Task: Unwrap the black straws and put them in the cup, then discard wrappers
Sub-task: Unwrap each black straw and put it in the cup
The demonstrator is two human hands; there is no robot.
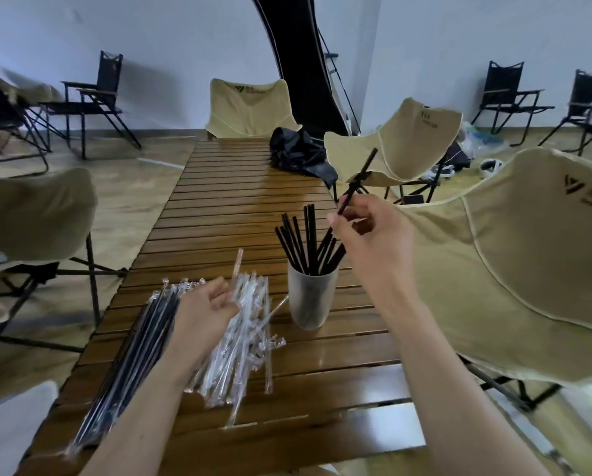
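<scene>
My right hand (370,231) pinches a bare black straw (360,176) and holds it tilted in the air, above and just right of the cup. The frosted cup (311,300) stands on the wooden slat table (219,201) with several black straws (306,242) upright in it. My left hand (207,309) pinches a clear empty wrapper (237,269) over the heap of empty wrappers (243,341). A bundle of wrapped black straws (129,365) lies to the left of my left forearm.
A crumpled black bag (298,154) lies at the table's far end. Beige folding chairs (514,269) stand close on the right, left and far side. Black folding chairs (92,101) line the walls.
</scene>
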